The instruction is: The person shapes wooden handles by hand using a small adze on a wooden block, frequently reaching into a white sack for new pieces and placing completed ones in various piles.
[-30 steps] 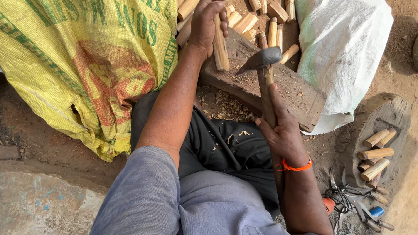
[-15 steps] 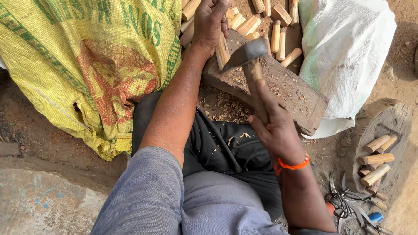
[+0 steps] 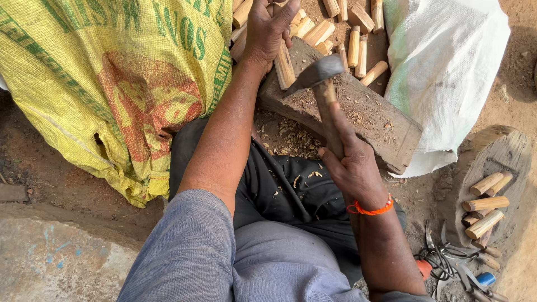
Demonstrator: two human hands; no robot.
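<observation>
My left hand holds a short pale wooden stick upright on a dark, scarred wooden chopping block. My right hand grips the wooden handle of a small hatchet. The hatchet's grey metal head rests against the lower side of the stick, just above the block. An orange band circles my right wrist. Wood chips lie on the block and on the ground and dark cloth in front of it.
A yellow woven sack leans at the left and a white sack at the right. Several cut sticks are piled beyond the block. More sticks lie on a round wooden slab at right, with metal tools below.
The hatchet came down from a raised position and its head now sits against the stick on the block. My left hand stayed on the stick.
</observation>
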